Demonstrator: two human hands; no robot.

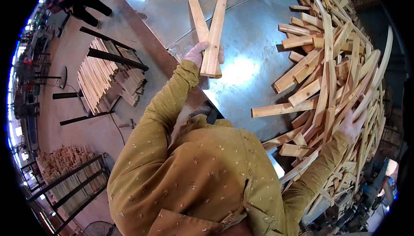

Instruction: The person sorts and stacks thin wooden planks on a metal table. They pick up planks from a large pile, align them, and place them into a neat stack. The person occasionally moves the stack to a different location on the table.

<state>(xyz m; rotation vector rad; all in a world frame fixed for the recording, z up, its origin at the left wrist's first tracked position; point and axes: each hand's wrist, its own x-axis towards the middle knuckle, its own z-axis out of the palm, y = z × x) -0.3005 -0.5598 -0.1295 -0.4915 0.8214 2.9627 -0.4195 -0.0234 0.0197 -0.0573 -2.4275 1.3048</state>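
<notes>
My left hand (197, 54) is closed around two wooden boards above the metal table. The upper board (217, 22) lies slantwise across the lower board (198, 16), and their far ends spread apart in a V. Fingertips show at the right edge of the upper board. Off to the right, my right hand (352, 126) reaches into a heap of loose wood pieces (308, 91). Its thumb and fingers close around the near end of a long, pale wooden strip (379, 74), which points away from me. Part of that hand's grip is hard to make out among the pieces.
The shiny metal table (254, 25) has its left edge near my left forearm. On the floor to the left stand a black metal frame with stacked slats (97, 74) and a rack of wood pieces (71, 180). Another person (79, 1) is at the far left.
</notes>
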